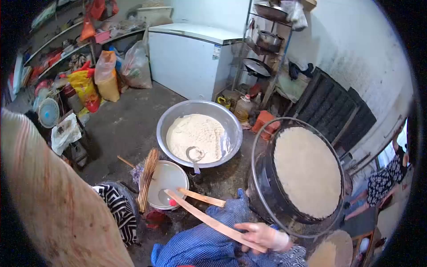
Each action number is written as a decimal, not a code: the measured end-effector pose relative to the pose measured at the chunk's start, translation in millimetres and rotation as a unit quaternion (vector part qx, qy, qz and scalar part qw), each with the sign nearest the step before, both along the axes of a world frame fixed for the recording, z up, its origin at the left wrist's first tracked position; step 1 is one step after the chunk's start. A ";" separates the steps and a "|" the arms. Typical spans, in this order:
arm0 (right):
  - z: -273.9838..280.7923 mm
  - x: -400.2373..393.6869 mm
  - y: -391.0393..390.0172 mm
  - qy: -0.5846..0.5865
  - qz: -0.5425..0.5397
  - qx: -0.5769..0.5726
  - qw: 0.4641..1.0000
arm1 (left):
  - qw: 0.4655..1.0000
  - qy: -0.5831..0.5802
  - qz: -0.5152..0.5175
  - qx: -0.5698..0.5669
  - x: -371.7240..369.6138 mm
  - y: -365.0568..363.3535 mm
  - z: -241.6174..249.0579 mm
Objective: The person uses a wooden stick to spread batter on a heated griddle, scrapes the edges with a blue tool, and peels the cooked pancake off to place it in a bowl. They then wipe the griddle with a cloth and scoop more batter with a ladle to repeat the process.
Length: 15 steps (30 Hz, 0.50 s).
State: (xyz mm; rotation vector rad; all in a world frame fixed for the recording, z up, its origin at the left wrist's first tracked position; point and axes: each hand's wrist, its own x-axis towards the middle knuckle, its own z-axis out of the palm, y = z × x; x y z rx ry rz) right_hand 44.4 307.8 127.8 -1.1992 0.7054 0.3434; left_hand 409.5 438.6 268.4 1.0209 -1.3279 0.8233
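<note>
My right hand is closed around the lower end of a long flat wooden strip. The strip slants up to the left, its far tip over a white bucket. A shorter wooden stick leans on the bucket's rim, and a straw brush lies across its left side. Beneath my hand is blue checked cloth. Right of my hand stands a round black griddle covered with a pale, flat layer. My left hand is not in view.
A metal basin of pale flour-like stuff with a ladle stands ahead. A large beige, brown-stained sheet or board blocks the left side. A white chest freezer, a pot rack and sacks line the back. A person is far right.
</note>
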 end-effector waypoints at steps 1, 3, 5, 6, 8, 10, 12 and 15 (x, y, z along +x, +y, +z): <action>8.9 17.3 2.5 0.029 -0.009 0.018 0.999 | 1.000 0.001 0.011 0.007 -2.2 1.5 -2.6; -46.8 59.7 9.6 -0.055 -0.067 0.058 0.995 | 1.000 0.009 0.006 0.016 -7.5 0.2 -8.0; -100.1 99.6 26.2 -0.249 -0.089 0.004 0.965 | 1.000 0.007 -0.010 0.005 -9.8 -10.2 -11.0; -92.6 125.0 28.7 -0.205 -0.089 -0.024 0.974 | 1.000 0.008 -0.014 0.003 -10.1 -12.1 -11.6; -98.1 147.9 33.7 -0.101 -0.059 -0.364 0.924 | 0.999 0.031 -0.020 0.009 -18.0 -12.6 -22.9; -107.9 148.8 24.7 -0.006 0.019 -0.726 0.688 | 0.998 0.047 -0.049 0.011 -30.9 -23.5 -31.2; -110.2 146.2 12.0 0.159 0.119 -0.782 0.591 | 0.993 0.055 -0.108 -0.007 -47.4 -48.1 -32.4; -120.1 132.3 -0.6 0.124 0.178 -0.619 0.755 | 0.975 0.088 -0.200 -0.045 -83.7 -86.7 -33.9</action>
